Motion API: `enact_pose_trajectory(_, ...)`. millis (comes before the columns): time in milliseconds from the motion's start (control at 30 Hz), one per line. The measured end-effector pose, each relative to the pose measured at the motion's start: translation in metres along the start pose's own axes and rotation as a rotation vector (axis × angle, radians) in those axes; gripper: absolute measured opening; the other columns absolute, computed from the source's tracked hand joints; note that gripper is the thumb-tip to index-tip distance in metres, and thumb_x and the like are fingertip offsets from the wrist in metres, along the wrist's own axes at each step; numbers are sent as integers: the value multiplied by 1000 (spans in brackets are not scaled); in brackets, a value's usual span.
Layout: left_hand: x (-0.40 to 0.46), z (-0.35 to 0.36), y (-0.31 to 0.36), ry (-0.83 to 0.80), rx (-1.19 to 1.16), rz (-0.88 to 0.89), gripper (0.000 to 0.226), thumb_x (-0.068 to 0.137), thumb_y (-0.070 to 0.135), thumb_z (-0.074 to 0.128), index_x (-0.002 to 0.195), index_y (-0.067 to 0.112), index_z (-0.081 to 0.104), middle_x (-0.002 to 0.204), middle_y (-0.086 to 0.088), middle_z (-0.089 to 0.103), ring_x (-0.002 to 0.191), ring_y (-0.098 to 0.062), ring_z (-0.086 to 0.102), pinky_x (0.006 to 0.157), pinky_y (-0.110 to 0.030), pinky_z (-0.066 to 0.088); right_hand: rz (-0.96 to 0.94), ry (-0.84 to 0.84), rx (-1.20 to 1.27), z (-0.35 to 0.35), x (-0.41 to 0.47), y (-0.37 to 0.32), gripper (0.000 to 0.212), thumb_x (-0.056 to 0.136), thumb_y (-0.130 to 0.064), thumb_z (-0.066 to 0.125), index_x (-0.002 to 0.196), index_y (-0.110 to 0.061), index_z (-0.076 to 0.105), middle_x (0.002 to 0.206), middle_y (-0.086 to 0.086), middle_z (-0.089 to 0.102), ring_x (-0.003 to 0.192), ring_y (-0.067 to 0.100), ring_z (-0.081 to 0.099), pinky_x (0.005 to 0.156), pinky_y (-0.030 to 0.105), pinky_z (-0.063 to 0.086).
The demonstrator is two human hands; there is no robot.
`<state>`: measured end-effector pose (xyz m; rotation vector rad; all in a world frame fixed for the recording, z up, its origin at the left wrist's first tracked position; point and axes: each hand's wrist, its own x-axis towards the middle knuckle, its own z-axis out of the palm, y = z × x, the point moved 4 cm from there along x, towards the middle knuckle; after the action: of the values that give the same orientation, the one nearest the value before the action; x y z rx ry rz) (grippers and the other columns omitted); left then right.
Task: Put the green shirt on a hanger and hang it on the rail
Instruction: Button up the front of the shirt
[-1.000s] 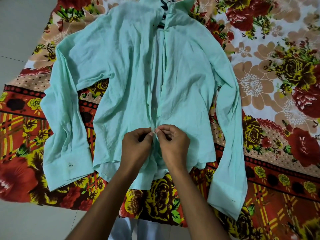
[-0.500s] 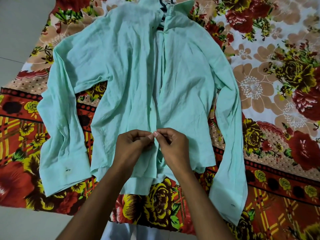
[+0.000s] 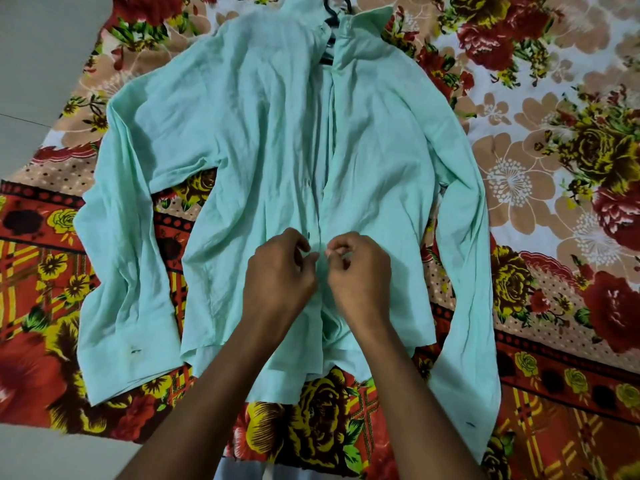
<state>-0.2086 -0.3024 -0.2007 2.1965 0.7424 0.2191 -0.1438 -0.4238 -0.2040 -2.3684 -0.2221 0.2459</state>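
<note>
Though no label or writing can be read anywhere, the patterns are plain: a floral bedsheet [image 3: 540, 140] in red, yellow, peach and white lies spread over a pale floor [image 3: 38, 53], which shows bare along the left edge and the near left corner. One green shirt [image 3: 263, 143] lies front-up on the sheet, collar at the far end, its two long sleeves running down either side toward the viewer, each cuff showing a small dark mark. One black hanger [image 3: 333, 8] sits inside the collar, only its hook and a short stretch of its neck visible. Two bare hands meet over the lower front opening. The left hand [image 3: 278, 277] has its fingers curled, pinching the left edge of the placket. The right hand [image 3: 358, 275], just beside it, is likewise curled, fingertips nipping the right edge.
</note>
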Motion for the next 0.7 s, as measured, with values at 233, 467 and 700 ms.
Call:
enact_pose_trajectory(233,27,17,-9,-13,142,-29,19,91,27,63,93,9,59,83,-7,65,75,-30,61,65,-45,50,-2,-87,8,25,26,2,13,89,-12,67,99,-15,76,95,1,74,89,16,69,86,37,57)
enact_pose_trajectory(467,33,4,-37,-53,-239,-342,22,86,23,70,67,12,71,58,-1,64,59,-21,62,61,-35,48,-73,32,-181,33,23,-9,13,88,-28,75,95,-18,71,92,-1,65,88,19,62,73,35,53)
enact_pose_trajectory(700,32,4,-25,-87,-523,-426,18,89,20,73,74,12,76,66,-14,70,63,-32,66,64,-44,56,-19,147,78,26,16,-14,10,91,-16,70,95,-16,79,89,-5,74,84,11,67,77,27,55)
